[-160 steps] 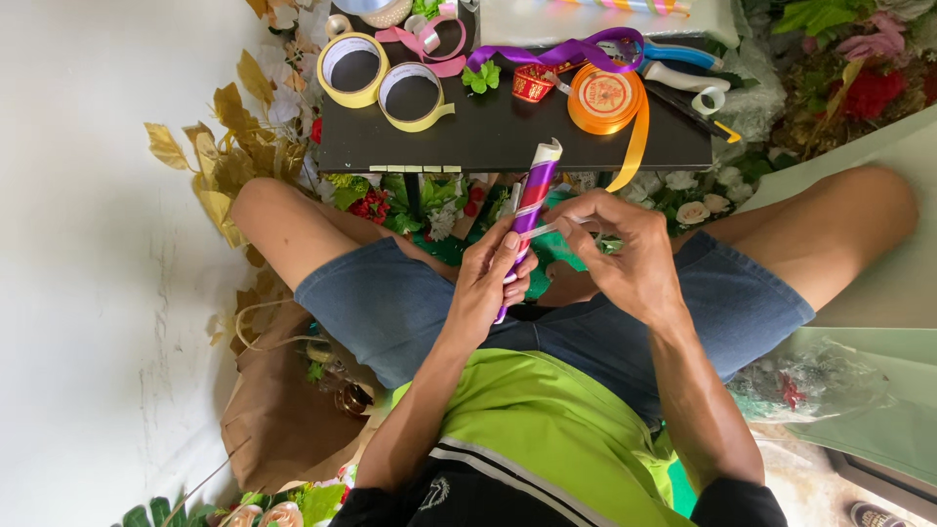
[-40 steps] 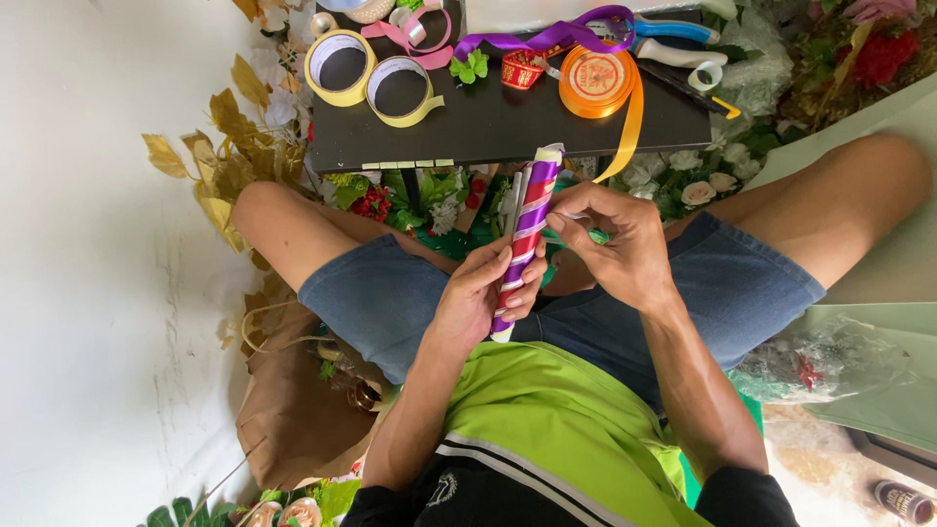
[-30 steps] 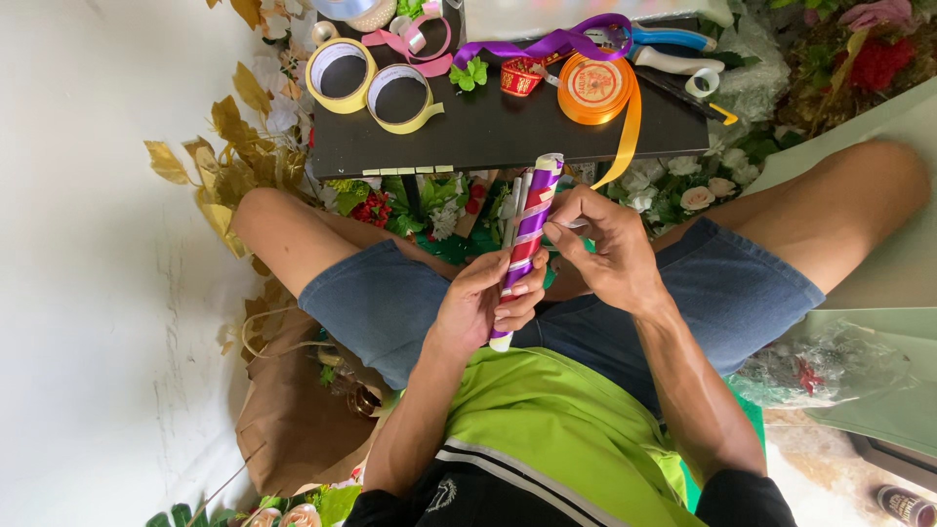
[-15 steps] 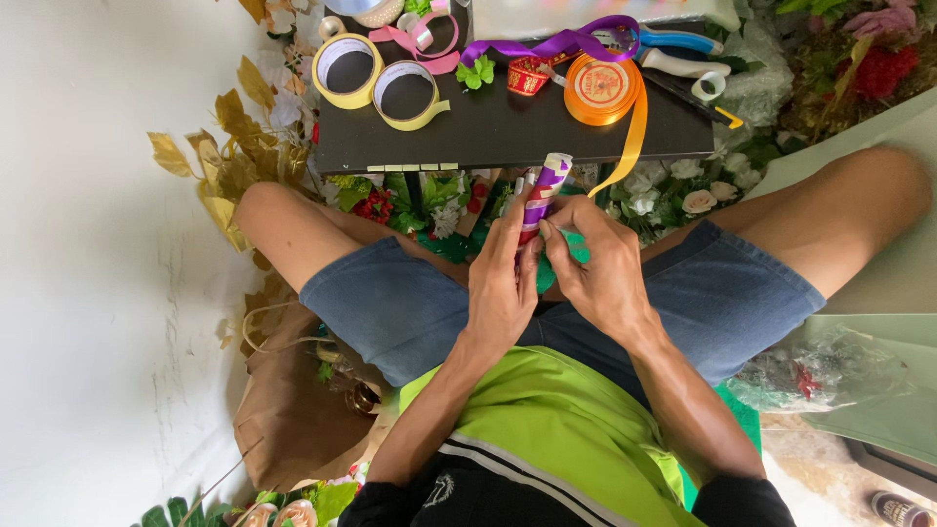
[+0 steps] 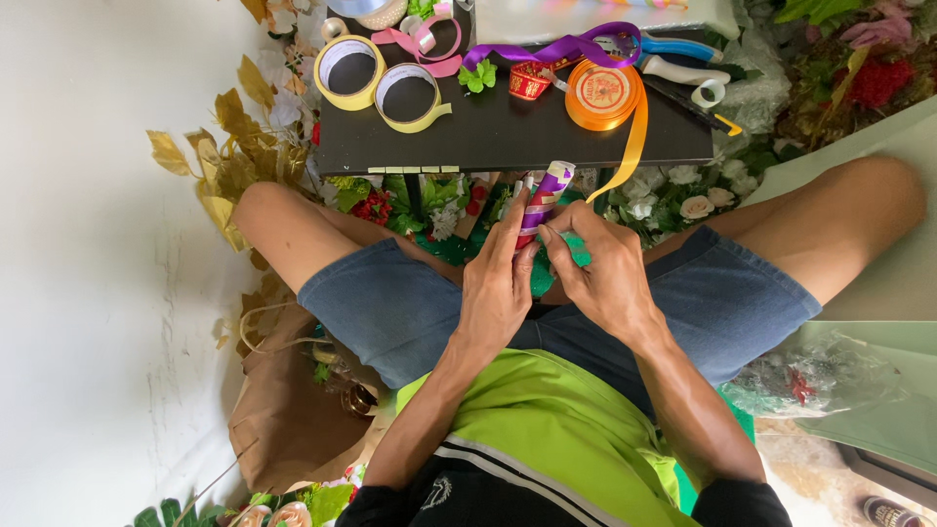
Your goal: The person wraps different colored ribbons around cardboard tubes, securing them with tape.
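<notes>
I sit cross-legged with a stick wrapped in purple, red and white ribbon [image 5: 543, 195] held upright over my lap. My left hand [image 5: 498, 288] lies along the stick with its fingers stretched up against it. My right hand [image 5: 603, 271] pinches the stick from the right side near its middle, thumb and forefinger on the wrapping. Only the top end of the stick shows above my fingers. A small low black table [image 5: 508, 132] stands just beyond my hands.
On the table lie two yellow tape rolls [image 5: 379, 83], pink ribbon [image 5: 422, 41], purple ribbon [image 5: 556, 47], an orange ribbon spool [image 5: 603, 95] with a hanging tail, and scissors [image 5: 673, 59]. Artificial flowers [image 5: 673, 200] and gold leaves [image 5: 229, 166] lie around. A brown paper bag [image 5: 283, 410] sits at left.
The stick has slid down into my hands, so less of it shows. My left hand moved up along it and both hands closed in together around it.
</notes>
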